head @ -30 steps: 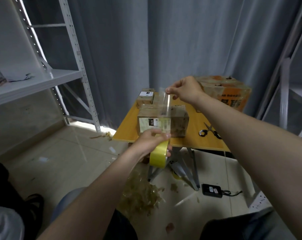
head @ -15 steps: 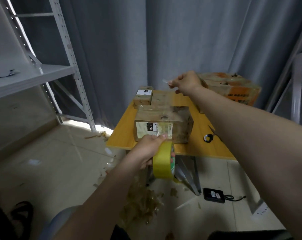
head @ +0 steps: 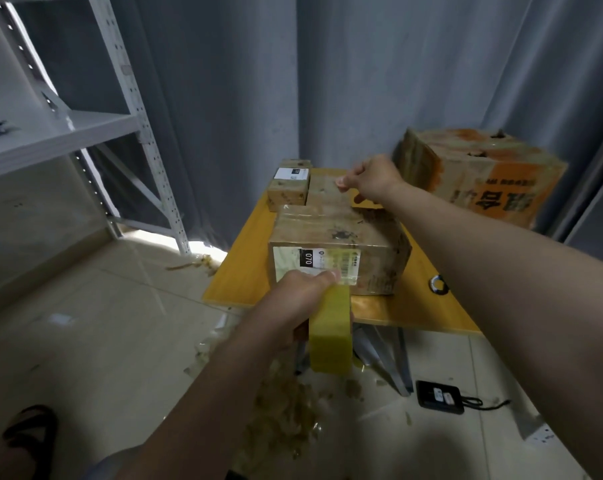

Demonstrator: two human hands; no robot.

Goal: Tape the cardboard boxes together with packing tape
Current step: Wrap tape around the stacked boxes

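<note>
The cardboard box (head: 338, 230) sits centre frame on the bench (head: 241, 275). Below it, the left hand (head: 298, 303) grips the yellow tape roll (head: 330, 336) against its front. The right hand (head: 371, 178) curls at its far edge, hold unclear. Its label (head: 315, 263) reads "070".

One camera only, worn on the person's head: it faces forward and tilts down, wide-angled, close above the yellow wooden surface (head: 241, 269), with the grey fabric curtain (head: 223, 98) straight behind it.
</note>
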